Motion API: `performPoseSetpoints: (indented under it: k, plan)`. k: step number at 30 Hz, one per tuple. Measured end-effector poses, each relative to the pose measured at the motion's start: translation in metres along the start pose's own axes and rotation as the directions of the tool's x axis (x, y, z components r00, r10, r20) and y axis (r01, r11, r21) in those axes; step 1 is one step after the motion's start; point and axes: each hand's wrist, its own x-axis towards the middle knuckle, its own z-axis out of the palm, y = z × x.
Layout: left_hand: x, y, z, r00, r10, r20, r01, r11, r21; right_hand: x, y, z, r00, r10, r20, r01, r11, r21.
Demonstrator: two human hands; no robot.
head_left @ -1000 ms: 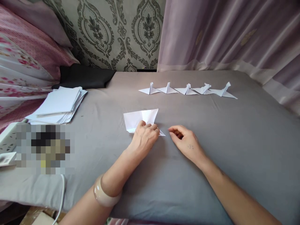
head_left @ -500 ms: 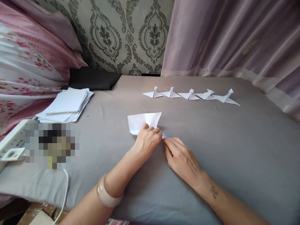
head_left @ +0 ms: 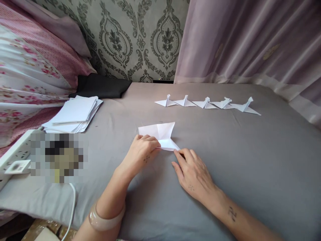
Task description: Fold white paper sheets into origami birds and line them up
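A partly folded sheet of white paper (head_left: 165,131) lies on the grey cloth, its back part standing up as a flap and its right side drawn out to a point. My left hand (head_left: 142,150) is closed over the paper's left front edge, fingers curled and thumb hidden. At the right-hand point, the fingertips of my right hand (head_left: 195,172) touch the paper. The thumb of that hand is held apart from the fingers, below the paper.
Several folded paper birds (head_left: 205,103) stand in a row farther back. On the left are a stack of white paper (head_left: 72,110), a black folded cover (head_left: 102,86), a white power strip (head_left: 18,152) with a cable, and a blurred-out patch. Curtains hang at both sides.
My right hand has come in from the right to the paper's pointed corner. My left hand has slid leftwards along the front edge, uncovering the right fold. The view has shifted slightly.
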Motion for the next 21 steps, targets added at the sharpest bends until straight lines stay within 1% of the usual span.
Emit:
performPoseSetpoints:
  k: [3,5,10,18,21]
  plan:
    - [0.0012,-0.0060,0.0037,0.999,-0.042,-0.035,0.039,0.997,-0.073,0.0019,-0.0018,-0.0003,1.000,0.007,0.011,-0.007,1.000,0.002]
    - [0.0015,-0.0092,0.0063,0.998,-0.058,-0.036,0.054,0.993,-0.107,0.0042,-0.0026,-0.0007,1.000,0.017,0.020,-0.017,1.000,0.001]
    - [0.0031,-0.0111,0.0089,0.993,-0.105,-0.048,0.098,0.986,-0.134,0.0076,-0.0023,-0.0018,0.999,0.021,0.046,-0.020,1.000,-0.017]
    - [0.0076,-0.0083,0.0064,0.974,-0.225,0.021,0.225,0.955,-0.191,0.0099,-0.0035,-0.0025,0.998,0.018,0.068,-0.014,0.998,-0.069]
    - [0.0082,-0.0097,0.0080,0.971,-0.239,0.011,0.235,0.946,-0.225,0.0095,-0.0039,-0.0026,0.997,0.009,0.077,-0.003,0.996,-0.085]
